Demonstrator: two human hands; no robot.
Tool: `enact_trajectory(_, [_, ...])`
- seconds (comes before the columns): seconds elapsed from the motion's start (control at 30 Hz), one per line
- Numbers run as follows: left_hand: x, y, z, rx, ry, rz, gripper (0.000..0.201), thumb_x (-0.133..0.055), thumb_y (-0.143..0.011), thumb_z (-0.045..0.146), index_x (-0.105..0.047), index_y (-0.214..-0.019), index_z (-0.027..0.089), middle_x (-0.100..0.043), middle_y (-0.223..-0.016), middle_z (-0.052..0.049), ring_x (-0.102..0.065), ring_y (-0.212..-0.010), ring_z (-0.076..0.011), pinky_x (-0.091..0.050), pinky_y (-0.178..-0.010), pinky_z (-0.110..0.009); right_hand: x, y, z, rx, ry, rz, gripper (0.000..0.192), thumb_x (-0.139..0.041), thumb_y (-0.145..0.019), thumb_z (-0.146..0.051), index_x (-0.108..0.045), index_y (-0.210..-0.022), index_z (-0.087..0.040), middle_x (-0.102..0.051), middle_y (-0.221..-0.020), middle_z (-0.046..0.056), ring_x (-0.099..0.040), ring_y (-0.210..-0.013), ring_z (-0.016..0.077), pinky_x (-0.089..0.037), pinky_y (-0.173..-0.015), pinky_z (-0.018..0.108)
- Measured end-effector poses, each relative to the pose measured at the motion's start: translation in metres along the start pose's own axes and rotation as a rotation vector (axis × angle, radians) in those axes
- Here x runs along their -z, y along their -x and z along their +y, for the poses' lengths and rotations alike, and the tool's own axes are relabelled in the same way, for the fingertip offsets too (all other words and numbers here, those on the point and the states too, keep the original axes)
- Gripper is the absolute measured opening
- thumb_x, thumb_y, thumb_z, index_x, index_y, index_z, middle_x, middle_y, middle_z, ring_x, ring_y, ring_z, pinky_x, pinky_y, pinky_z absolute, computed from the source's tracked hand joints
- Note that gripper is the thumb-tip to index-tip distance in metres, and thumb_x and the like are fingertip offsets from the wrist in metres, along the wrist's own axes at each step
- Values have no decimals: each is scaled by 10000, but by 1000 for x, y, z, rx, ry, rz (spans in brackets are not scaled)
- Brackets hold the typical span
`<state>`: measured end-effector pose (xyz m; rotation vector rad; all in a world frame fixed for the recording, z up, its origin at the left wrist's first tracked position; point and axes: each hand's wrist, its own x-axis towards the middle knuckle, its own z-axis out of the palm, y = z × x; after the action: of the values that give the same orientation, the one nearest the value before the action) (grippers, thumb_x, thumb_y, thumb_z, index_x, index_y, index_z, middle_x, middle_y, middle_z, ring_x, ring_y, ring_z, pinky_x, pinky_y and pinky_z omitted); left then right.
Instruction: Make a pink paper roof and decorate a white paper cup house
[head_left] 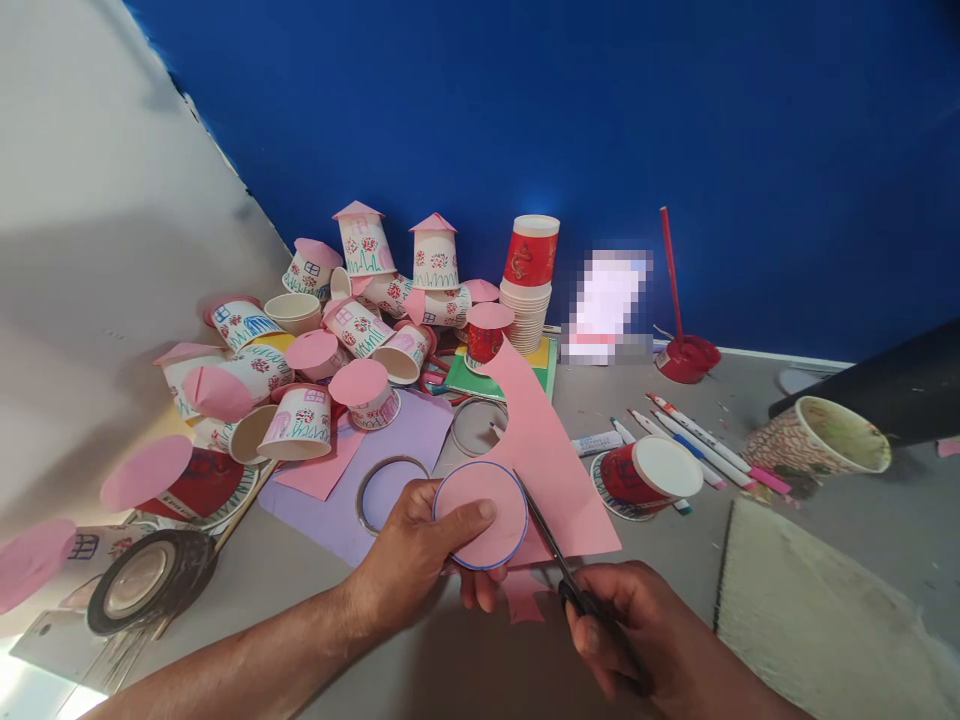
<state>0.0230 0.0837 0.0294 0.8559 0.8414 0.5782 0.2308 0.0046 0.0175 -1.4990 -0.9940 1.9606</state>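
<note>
My left hand point(409, 545) grips a pink paper circle point(487, 545) edged with a blue line, thumb on top and fingers beneath. A larger curved piece of pink paper point(559, 470) spreads out behind and to the right of it; whether the two are still joined I cannot tell. My right hand point(645, 620) is closed around the black handles of a pair of scissors point(551, 540). The blades lie along the circle's right edge, against the pink paper. A small pink scrap point(526, 598) lies below the circle.
Decorated paper cups point(300, 425) with pink roofs are heaped at left. Black tape point(150, 585) lies at lower left, a tape ring point(394, 495) on purple paper point(315, 515). A cup stack point(531, 265) stands behind; a red cup point(637, 475), markers point(705, 450) and a patterned cup point(817, 435) are at right.
</note>
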Motion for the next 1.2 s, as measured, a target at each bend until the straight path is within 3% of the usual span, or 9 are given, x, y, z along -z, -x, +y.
enact_trajectory(0.5, [5, 1, 6, 24, -119, 15, 397, -770, -806, 447, -701, -639, 94, -677, -504, -70, -597, -349, -124, -449, -351, -175, 3, -4, 12, -1, -20, -65, 643, -781, -568, -790, -535, -589, -195, -457, -464, -57, -373, -426, 60, -234, -463, 241])
enact_trajectory(0.77, [4, 1, 12, 80, -196, -26, 429, -750, -793, 486, -696, -628, 93, -657, -496, -66, -596, -352, -121, -449, -357, -171, 0, 0, 1, -22, -13, -63, 533, -805, -577, -638, -510, -528, -197, -454, -469, -60, -366, -429, 53, -242, -461, 240])
enact_trajectory(1.2, [7, 2, 12, 86, -229, -41, 407, -735, -817, 461, -692, -634, 99, -657, -507, -60, -596, -356, -117, -474, -361, -165, 3, -1, 10, -16, -18, -89, 699, -800, -516, -826, -507, -562, -193, -434, -476, -60, -328, -439, 44, -226, -461, 244])
